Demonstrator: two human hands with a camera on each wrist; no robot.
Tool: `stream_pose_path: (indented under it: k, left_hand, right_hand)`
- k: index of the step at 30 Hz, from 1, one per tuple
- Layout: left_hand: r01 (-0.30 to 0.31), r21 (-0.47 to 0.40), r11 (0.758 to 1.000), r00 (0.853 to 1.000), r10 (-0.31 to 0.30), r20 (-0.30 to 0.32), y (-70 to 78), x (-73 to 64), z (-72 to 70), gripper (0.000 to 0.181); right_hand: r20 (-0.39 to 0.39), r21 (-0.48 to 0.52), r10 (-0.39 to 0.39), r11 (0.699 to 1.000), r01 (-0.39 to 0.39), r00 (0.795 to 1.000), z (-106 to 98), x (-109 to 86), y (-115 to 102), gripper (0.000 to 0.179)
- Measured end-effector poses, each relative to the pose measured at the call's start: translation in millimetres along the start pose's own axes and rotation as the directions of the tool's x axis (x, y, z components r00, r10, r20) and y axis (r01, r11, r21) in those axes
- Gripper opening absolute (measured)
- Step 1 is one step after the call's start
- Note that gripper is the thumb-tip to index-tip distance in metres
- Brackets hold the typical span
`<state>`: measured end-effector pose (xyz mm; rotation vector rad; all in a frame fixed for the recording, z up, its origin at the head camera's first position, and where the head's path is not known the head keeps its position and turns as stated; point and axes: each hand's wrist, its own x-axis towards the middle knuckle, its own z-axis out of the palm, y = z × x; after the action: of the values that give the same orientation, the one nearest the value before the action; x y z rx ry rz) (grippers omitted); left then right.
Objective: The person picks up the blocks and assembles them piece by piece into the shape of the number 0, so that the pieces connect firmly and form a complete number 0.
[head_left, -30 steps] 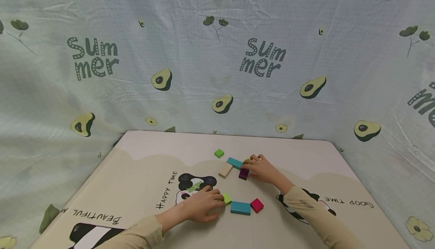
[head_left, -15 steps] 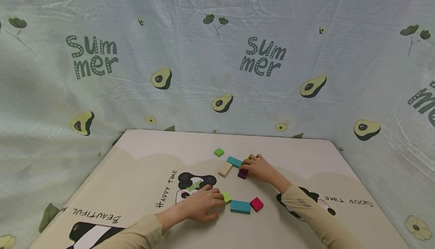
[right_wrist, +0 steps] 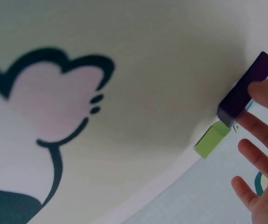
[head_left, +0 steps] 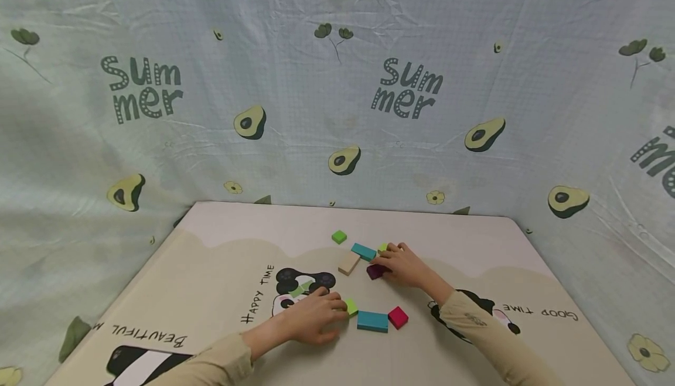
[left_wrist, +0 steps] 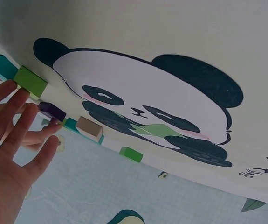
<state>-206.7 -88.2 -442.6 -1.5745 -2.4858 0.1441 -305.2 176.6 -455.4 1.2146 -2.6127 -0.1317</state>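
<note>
My right hand (head_left: 405,266) pinches a dark purple block (right_wrist: 248,86) between thumb and index finger, the other fingers spread apart. Just behind that hand a lime block (head_left: 383,248) is partly covered. A teal block (head_left: 364,251) and a plain wooden block (head_left: 348,263) lie left of the purple one. My left hand (head_left: 318,317) is low over the table with fingers loosely extended, its fingertips at another lime block (left_wrist: 30,81); whether they touch it I cannot tell. That block lines up with a second teal block (head_left: 372,321) and a red block (head_left: 398,317).
Farther back sits a single green block (head_left: 339,237). The table (head_left: 227,234) bears printed pandas and lettering. Its back edge meets a hanging cloth (head_left: 295,157) printed with avocados, which also rises along both sides.
The purple block has turned in my right hand's fingers and shifted slightly left. More of the lime block behind that hand shows. My left hand stays in place.
</note>
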Motion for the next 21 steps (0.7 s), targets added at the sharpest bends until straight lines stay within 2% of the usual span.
stream_pose_path:
  k: [7, 11, 16, 21]
  left_hand:
    - [-0.006, 0.011, 1.000, 1.000, 0.006, -0.011, 0.3, 0.0, 0.3, 0.030]
    - [0.000, 0.009, 1.000, 1.000, 0.000, 0.000, 0.6, 0.3, -1.2, 0.030]
    - [-0.001, 0.013, 1.000, 1.000, 0.000, 0.002, 1.0, 0.4, -1.5, 0.030]
    - [-0.003, 0.018, 1.000, 1.000, 0.003, -0.003, 1.1, 0.6, -1.5, 0.030]
  right_hand:
    - [0.017, -0.005, 0.007, 1.000, -0.007, 1.000, -3, -6.6, -3, 0.035]
    - [0.054, 0.042, 0.026, 0.999, -0.028, 0.998, -6, -9.6, -4, 0.037]
    - [0.128, 0.052, 0.040, 0.998, -0.047, 0.991, -10, -11.4, -3, 0.050]
    - [0.165, 0.088, 0.039, 0.995, -0.054, 0.986, -14, -11.2, -2, 0.064]
